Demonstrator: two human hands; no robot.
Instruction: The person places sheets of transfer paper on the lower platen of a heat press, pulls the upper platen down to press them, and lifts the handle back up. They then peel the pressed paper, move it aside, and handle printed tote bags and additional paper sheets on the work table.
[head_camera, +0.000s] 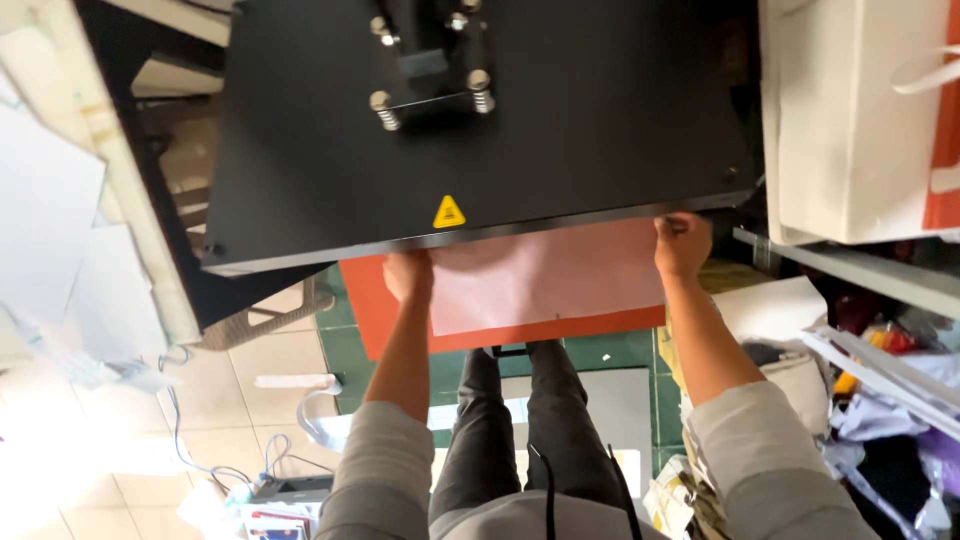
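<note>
Pale sheet (545, 280) lies on the orange pad (385, 300) between both hands, each grip seemingly clenched on its far corners

A small print workshop: a black heat press (480, 130) over an orange pad (375, 300), paper stacks (50, 220) around.

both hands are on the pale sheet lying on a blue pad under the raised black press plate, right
Not quite: the pad is orange-red, not blue. The head view shows both hands, left hand and right hand, at the pale sheet on that pad, beneath the raised black press plate.
</note>
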